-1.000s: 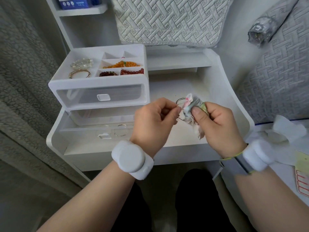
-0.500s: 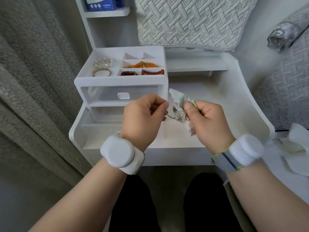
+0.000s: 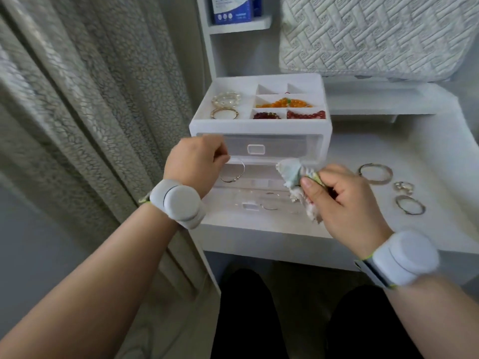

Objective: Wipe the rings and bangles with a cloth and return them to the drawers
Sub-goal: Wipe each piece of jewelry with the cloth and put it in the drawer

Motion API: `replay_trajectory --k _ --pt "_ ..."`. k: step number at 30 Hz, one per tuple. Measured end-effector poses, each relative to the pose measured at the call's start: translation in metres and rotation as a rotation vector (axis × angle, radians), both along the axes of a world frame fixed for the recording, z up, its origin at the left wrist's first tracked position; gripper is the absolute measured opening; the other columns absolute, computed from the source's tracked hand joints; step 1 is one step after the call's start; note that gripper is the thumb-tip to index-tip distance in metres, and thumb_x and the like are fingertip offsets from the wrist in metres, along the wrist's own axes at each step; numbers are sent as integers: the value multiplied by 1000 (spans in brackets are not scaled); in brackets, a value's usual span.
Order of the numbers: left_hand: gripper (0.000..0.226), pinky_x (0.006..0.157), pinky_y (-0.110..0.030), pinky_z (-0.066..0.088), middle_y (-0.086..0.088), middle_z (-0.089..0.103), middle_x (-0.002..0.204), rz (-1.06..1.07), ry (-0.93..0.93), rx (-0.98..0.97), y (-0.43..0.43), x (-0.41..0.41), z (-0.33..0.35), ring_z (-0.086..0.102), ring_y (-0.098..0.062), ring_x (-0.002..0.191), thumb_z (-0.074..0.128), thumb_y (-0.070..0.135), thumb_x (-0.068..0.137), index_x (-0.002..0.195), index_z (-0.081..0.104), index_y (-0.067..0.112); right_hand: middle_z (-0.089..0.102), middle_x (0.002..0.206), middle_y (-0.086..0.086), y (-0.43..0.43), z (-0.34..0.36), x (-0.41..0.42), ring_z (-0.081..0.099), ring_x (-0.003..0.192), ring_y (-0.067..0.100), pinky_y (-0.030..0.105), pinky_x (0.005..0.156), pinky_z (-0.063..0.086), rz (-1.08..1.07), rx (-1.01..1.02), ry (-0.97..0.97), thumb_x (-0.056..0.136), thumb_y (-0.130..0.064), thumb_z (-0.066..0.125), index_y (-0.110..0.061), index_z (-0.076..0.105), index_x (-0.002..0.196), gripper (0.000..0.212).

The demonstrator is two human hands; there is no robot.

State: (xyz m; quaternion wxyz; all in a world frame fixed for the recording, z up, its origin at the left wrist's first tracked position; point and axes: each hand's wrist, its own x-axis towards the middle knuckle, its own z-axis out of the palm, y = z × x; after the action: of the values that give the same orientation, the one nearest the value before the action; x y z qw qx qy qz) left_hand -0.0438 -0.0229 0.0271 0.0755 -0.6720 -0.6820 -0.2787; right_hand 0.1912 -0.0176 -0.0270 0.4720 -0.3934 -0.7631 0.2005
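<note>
White shelf [image 3: 388, 141], jewellery drawer box [image 3: 259, 125].
Your left hand [image 3: 194, 164] pinches a thin silver bangle [image 3: 234, 174]; your right hand [image 3: 347, 200] keeps its fingers clamped on the crumpled cloth [image 3: 293, 174].

A grey patterned curtain [image 3: 90, 112] hangs in folds along the left, beside a white table [image 3: 427, 151], with a small white shelf [image 3: 241, 25] above carrying a blue box [image 3: 233, 9] and a pale quilted cushion [image 3: 375, 35] at the back right.
</note>
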Motion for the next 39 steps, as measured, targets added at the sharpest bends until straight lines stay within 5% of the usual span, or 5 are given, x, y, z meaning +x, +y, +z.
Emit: replay_trajectory --k 8,17,21,34,39 --pt "11 68 -35 46 -3 62 95 30 362 -234 18 -15 1 56 -26 92 54 24 88 85 64 20 45 69 1 4 -14 -8 45 59 16 20 52 34 27 38 -52 87 -42 46 -10 54 59 43" --pt "14 61 -32 40 -3 61 92 2 756 -471 32 -10 -2 57 -26 79 51 25 92 89 62 17 48 70 -1 3 -18 -10 48 63 16 12 53 33 45 2 -34 87 -42 46 -34 48 60 28" --pt "11 58 -31 40 -4 61 85 -18 859 -500 35 -13 -6 50 -26 66 55 21 90 81 59 16 49 71 0 4 -21 -10 49 63 16 12 53 33 66 -11 -27 86 -42 47 -23 54 60 33" --pt "13 56 -29 37 0 51 77 -65 734 -601 43 -19 -10 50 -24 67 53 19 86 74 58 18 49 71 -3 4 -19 -12 49 62 12 10 54 33 82 -18 -15 87 -40 47 -34 52 63 25" --pt "14 62 -29 43 1 60 89 -88 659 -613 40 -22 -8 57 -25 80 52 24 88 81 64 22 50 71 -2 5 -21 -11 50 62 13 10 54 33 80 -23 -10 87 -39 48 -24 56 63 30"
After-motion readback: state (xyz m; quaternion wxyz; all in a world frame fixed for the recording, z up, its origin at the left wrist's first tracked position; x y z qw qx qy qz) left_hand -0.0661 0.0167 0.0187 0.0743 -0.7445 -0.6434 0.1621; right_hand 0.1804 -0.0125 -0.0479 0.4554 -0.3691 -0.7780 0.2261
